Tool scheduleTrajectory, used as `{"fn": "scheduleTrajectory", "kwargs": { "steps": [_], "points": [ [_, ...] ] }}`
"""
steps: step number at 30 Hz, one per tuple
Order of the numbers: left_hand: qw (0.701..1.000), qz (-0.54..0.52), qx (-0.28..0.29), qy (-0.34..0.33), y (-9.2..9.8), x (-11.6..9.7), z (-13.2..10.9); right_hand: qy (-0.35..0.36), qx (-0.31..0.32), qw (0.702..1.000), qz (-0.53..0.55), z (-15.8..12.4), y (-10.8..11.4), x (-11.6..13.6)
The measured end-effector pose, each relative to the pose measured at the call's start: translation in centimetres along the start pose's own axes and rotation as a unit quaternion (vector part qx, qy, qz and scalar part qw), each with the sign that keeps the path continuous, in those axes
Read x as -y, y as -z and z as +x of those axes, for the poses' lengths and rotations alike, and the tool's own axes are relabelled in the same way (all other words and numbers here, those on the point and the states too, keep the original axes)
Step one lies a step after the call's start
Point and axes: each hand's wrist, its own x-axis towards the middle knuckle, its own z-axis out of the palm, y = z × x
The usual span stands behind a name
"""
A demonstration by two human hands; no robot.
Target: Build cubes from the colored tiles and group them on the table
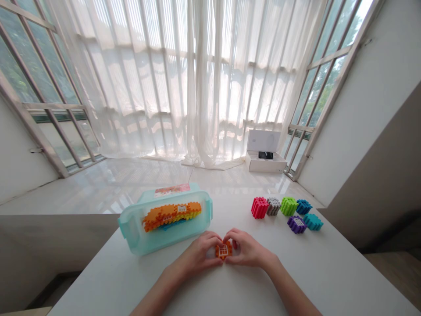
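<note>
Between my two hands, low over the white table, is an orange interlocking block piece (223, 250) with notched edges and a white window-grid pattern. My left hand (204, 250) grips its left side, thumb near the lower edge and fingers at the top. From the other side my right hand (244, 248) pinches it in the same way. To the left stands a translucent teal bin (138, 243) holding stacked orange pieces (161, 215), with some yellow and blue ones beneath.
On the right of the table (210, 294) sit notched blocks: red (259, 207), grey (273, 206), lime green (289, 206), dark blue (304, 206), purple (296, 224) and teal (313, 222). An open white box (266, 165) with a phone (265, 155) rests on the ledge by the curtain (204, 87).
</note>
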Motion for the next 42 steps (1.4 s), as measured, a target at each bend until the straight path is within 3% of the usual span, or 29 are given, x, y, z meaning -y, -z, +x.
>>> {"fn": "scheduleTrajectory", "kwargs": {
  "steps": [12, 23, 42],
  "points": [
    [0.998, 0.056, -0.013, 0.021, -0.3, 0.0, -0.1, -0.003, -0.019, 0.999, -0.038, 0.0, -0.3, 0.0],
    [1.0, -0.002, 0.012, 0.02, 0.9, 0.1, -0.1, 0.0, -0.012, 1.0, -0.019, 0.1, -0.1, -0.2],
    [0.998, 0.021, -0.025, 0.046, -0.1, 1.0, -0.2, -0.015, -0.016, 1.0, -0.021, 0.1, -0.1, -0.6]
  ]
}}
